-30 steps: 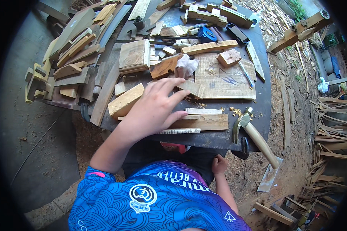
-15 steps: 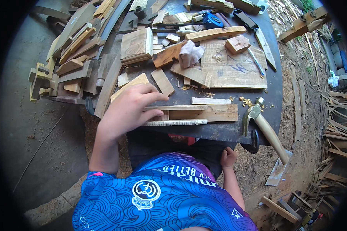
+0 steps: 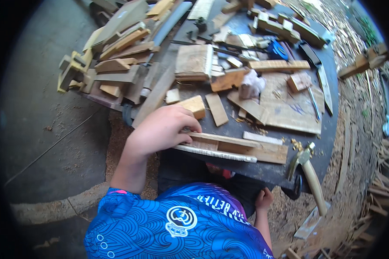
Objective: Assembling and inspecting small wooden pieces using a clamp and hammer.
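My left hand (image 3: 164, 129) is closed at the left end of a narrow wooden assembly by the table's near edge. Its thumb and fingers pinch the far wooden strip (image 3: 222, 139). A near strip (image 3: 216, 153) with a pale, rough edge runs roughly alongside, and a short wood piece (image 3: 204, 144) sits between the two. Under them a flat board (image 3: 272, 153) extends to the right. My right hand (image 3: 264, 198) rests curled by my thigh, with nothing visible in it. A hammer (image 3: 312, 177) lies to the right, its wooden handle sticking out over the table edge.
The dark table (image 3: 229, 125) carries a wide board (image 3: 285, 103), a crumpled white cloth (image 3: 251, 85), a blue tape measure (image 3: 277, 50), a pen (image 3: 314, 103) and many offcuts. Boards are piled at the left (image 3: 121, 64). A black clamp (image 3: 293, 189) hangs at the near edge.
The view has turned, so the table sits tilted and further right in the picture. My left fingers have drawn together on the strip's left end. My right hand stays by the thigh.
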Demonstrator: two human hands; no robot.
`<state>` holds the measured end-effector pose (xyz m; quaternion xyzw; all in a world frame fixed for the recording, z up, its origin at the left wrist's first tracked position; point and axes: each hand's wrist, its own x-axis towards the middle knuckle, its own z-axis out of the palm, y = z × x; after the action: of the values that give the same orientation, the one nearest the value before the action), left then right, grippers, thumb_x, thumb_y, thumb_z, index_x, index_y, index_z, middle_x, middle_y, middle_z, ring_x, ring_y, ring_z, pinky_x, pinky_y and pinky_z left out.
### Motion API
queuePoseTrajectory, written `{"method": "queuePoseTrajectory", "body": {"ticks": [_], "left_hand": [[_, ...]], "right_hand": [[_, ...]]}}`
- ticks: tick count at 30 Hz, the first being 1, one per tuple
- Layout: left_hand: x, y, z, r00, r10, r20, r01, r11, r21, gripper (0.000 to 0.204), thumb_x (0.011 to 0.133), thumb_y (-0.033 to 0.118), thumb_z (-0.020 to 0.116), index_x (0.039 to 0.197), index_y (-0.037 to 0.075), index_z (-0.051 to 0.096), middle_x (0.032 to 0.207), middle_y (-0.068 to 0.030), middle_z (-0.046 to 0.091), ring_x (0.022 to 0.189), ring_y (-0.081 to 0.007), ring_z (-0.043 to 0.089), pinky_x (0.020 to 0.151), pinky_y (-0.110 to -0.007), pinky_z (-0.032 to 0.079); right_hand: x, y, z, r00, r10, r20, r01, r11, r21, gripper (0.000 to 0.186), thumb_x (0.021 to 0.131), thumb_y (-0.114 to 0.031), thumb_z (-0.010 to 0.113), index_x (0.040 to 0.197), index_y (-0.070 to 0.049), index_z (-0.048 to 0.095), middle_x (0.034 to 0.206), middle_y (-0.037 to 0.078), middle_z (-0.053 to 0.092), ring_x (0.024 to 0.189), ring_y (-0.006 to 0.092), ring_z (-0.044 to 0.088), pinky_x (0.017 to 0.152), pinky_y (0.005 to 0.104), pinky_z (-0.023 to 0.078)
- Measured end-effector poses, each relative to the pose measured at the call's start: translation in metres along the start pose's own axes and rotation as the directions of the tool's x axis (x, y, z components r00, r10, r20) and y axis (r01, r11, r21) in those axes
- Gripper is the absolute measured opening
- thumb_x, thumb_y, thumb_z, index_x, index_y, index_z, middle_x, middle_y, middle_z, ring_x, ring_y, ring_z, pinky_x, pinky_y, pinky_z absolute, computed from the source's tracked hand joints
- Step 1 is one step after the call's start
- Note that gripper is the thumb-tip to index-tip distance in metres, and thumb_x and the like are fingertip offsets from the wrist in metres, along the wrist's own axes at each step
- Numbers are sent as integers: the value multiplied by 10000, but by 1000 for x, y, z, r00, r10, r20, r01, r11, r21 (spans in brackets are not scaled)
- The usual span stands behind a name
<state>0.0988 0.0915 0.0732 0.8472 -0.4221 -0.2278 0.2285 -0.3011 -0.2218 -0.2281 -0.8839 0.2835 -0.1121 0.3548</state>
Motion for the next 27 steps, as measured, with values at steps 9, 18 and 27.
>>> {"method": "queuePoseTrajectory", "body": {"ticks": [9, 18, 27], "left_hand": [[1, -5, 2, 998, -64, 29, 66, 995, -68, 302, 717, 123, 868, 1006, 83, 791, 961, -80, 752, 987, -295, 704, 900, -432, 542], [1, -11, 3, 999, -38, 15, 39, 991, -132, 313, 726, 121, 864, 1027, 85, 789, 980, -76, 753, 1016, -285, 699, 915, -425, 537], [-7, -13, 10, 997, 49, -55, -53, 995, -85, 301, 735, 132, 855, 1029, 103, 796, 958, -57, 753, 1002, -273, 705, 896, -429, 552]], "right_hand": [[4, -5, -1, 999, -33, 11, 33, 999, -3, 433, 959, -360, 511, 680, -29, 489, 580, 209, 446, 512, 393, 502, 513, 464, 338], [5, -1, 4, 998, -54, -29, 53, 997, -65, 328, 897, -264, 495, 685, -16, 534, 585, 223, 470, 531, 378, 515, 536, 478, 332], [8, -14, -3, 994, -104, -31, 99, 987, -130, 371, 918, -326, 512, 680, -43, 478, 597, 231, 474, 567, 449, 543, 533, 511, 354]]}}
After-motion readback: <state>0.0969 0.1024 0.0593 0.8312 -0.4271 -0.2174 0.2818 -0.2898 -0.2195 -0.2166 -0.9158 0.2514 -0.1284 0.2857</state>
